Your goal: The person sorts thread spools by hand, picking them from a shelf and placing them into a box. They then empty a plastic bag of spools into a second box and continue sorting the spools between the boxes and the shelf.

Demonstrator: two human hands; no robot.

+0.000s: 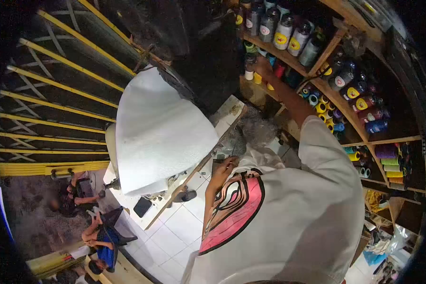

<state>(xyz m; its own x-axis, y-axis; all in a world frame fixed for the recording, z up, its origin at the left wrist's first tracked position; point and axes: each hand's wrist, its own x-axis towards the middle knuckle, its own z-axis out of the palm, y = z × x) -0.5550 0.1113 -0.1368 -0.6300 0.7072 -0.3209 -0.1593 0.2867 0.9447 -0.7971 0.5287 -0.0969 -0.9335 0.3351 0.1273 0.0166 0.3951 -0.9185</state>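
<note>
Thread spools (pixel 283 37) in many colours line a wooden shelving unit (pixel 336 97) that curves from twelve to four o'clock. The person's pale shirt (pixel 307 203), with a pink and black print, fills the area from three to six o'clock. A folding gate (pixel 66 111) with yellow bars spreads across nine to eleven o'clock. Just inside it, a white cover (pixel 161 123) drapes over a table (pixel 158 215). At seven to eight o'clock, well apart from the hands, are two people, one in blue (pixel 108 246), the other in dark clothing (pixel 73 199). The right hand (pixel 263 67) reaches in at one o'clock, among the lower spools; whether it grasps one cannot be told. Near the centre, the left hand (pixel 229 166) is loosely bent beside the shirt, its grip unclear. A dark phone (pixel 142 207) lies on the table at half past seven.
</note>
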